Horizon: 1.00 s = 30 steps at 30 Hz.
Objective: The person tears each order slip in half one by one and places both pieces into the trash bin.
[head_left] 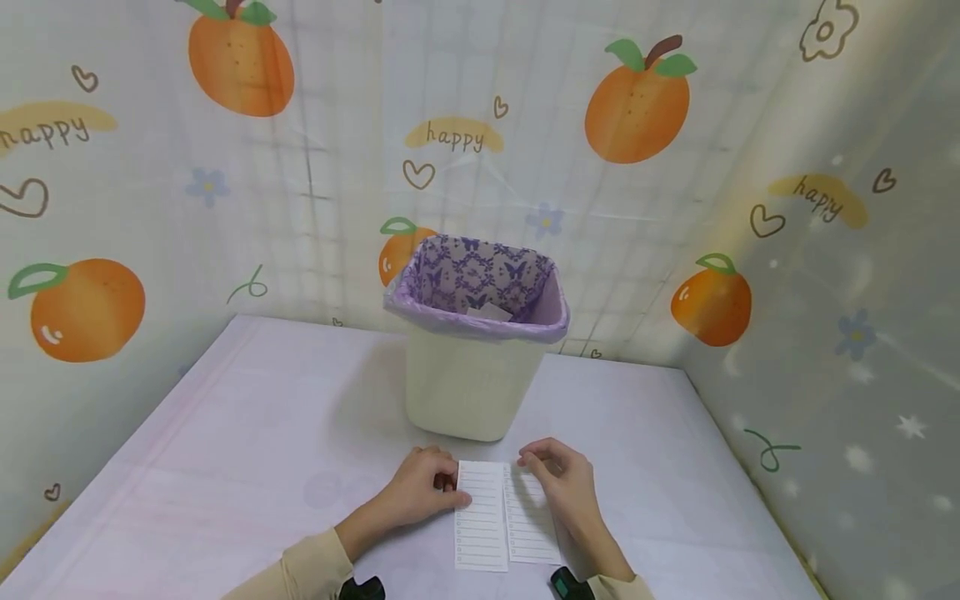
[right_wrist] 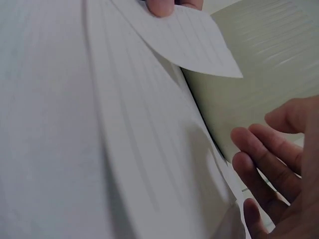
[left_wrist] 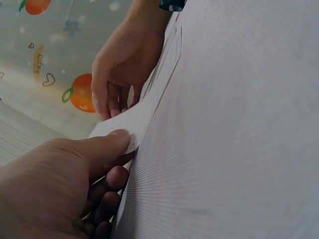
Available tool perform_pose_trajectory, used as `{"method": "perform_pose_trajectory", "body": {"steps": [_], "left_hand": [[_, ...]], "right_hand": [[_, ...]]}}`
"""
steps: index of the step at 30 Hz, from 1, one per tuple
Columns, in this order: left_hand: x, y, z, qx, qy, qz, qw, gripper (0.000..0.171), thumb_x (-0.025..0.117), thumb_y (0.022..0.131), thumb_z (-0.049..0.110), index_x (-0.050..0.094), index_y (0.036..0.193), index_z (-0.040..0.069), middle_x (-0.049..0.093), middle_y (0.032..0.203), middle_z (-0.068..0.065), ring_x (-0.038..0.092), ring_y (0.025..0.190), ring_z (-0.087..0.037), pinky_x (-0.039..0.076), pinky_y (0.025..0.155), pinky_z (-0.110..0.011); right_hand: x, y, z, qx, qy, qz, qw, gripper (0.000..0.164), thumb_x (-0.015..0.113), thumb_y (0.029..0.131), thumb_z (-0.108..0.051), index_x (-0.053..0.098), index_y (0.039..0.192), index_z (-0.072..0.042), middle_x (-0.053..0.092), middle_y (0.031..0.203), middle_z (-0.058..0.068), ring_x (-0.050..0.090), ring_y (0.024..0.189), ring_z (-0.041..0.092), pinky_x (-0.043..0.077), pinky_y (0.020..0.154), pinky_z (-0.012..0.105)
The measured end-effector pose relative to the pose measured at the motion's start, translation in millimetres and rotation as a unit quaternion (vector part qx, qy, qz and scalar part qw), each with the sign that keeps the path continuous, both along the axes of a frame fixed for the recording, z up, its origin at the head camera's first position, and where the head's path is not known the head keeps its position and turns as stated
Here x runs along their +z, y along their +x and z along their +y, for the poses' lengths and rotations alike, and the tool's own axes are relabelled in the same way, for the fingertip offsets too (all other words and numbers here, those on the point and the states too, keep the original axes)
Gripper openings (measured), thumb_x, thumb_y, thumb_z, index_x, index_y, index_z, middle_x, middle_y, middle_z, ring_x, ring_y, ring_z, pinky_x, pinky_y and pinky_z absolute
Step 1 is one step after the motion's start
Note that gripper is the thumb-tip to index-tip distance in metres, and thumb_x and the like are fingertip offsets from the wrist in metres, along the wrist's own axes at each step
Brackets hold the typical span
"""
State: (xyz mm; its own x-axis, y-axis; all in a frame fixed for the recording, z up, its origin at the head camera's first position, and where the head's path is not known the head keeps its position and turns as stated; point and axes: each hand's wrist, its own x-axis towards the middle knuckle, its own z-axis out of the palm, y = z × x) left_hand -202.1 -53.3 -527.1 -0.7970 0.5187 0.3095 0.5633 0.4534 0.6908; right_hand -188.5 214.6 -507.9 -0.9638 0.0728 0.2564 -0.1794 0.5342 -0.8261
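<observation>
Two narrow lined paper slips lie side by side near the table's front. My left hand (head_left: 422, 487) pinches the left slip (head_left: 481, 521) at its left edge, thumb on top and fingers beneath, and the slip's far end lifts a little in the right wrist view. Over the far end of the right slip (head_left: 531, 521) hovers my right hand (head_left: 564, 483), its fingers loosely bent and holding nothing. In the right wrist view the right fingers (right_wrist: 264, 164) are apart from the paper, beside its edge.
Behind the slips stands a cream bin (head_left: 472, 387) with a purple patterned liner (head_left: 480, 321) folded over its rim. White paper pieces (head_left: 491, 312) show inside. A printed curtain (head_left: 337, 167) hangs around the pale table (head_left: 285, 467).
</observation>
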Motion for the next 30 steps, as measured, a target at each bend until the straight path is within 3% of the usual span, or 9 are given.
{"method": "perform_pose_trajectory", "body": {"steps": [7, 11, 16, 23, 30], "left_hand": [[-2.2, -0.9, -1.4, 0.018, 0.093, -0.070, 0.9930, 0.019, 0.087, 0.086, 0.019, 0.073, 0.074, 0.016, 0.055, 0.068, 0.013, 0.047, 0.064, 0.001, 0.040, 0.060, -0.018], [-1.3, -0.4, -1.8, 0.039, 0.144, -0.112, 0.9824, 0.010, 0.086, 0.088, 0.020, 0.080, 0.083, 0.013, 0.067, 0.074, 0.010, 0.054, 0.065, 0.000, 0.046, 0.061, -0.018], [2.4, -0.3, -2.4, 0.067, 0.187, -0.144, 0.9694, 0.014, 0.086, 0.089, 0.024, 0.081, 0.088, 0.011, 0.073, 0.079, 0.002, 0.059, 0.071, -0.005, 0.049, 0.066, -0.021], [4.8, 0.2, -1.8, 0.091, 0.220, -0.164, 0.9572, 0.015, 0.087, 0.088, 0.022, 0.082, 0.090, 0.008, 0.075, 0.082, -0.005, 0.059, 0.074, -0.007, 0.047, 0.068, -0.020], [4.4, -0.2, -2.3, 0.112, 0.234, -0.180, 0.9489, 0.017, 0.086, 0.089, 0.025, 0.082, 0.090, 0.008, 0.073, 0.082, 0.001, 0.059, 0.075, -0.007, 0.047, 0.069, -0.021]], "right_hand": [[0.1, 0.5, -1.2, 0.014, 0.002, -0.005, 1.000, 0.005, 0.077, 0.098, -0.026, 0.078, 0.097, -0.021, 0.078, 0.086, -0.010, 0.072, 0.089, 0.009, 0.046, 0.099, 0.035], [1.3, 2.0, -1.6, 0.037, -0.019, -0.003, 0.999, 0.009, 0.078, 0.097, -0.029, 0.078, 0.098, -0.020, 0.079, 0.086, -0.008, 0.074, 0.088, 0.013, 0.048, 0.095, 0.026], [0.3, 2.0, -1.9, 0.069, -0.018, -0.004, 0.997, 0.010, 0.078, 0.097, -0.029, 0.078, 0.099, -0.019, 0.079, 0.088, -0.006, 0.074, 0.090, 0.013, 0.050, 0.094, 0.023], [-1.3, 2.3, -2.5, 0.103, 0.003, -0.010, 0.995, 0.010, 0.082, 0.093, -0.029, 0.078, 0.099, -0.022, 0.078, 0.094, -0.010, 0.071, 0.092, 0.010, 0.053, 0.092, 0.024], [-3.1, 3.0, -0.3, 0.132, 0.010, 0.002, 0.991, 0.010, 0.083, 0.093, -0.027, 0.079, 0.101, -0.023, 0.078, 0.095, -0.011, 0.071, 0.098, 0.012, 0.048, 0.098, 0.026]]}}
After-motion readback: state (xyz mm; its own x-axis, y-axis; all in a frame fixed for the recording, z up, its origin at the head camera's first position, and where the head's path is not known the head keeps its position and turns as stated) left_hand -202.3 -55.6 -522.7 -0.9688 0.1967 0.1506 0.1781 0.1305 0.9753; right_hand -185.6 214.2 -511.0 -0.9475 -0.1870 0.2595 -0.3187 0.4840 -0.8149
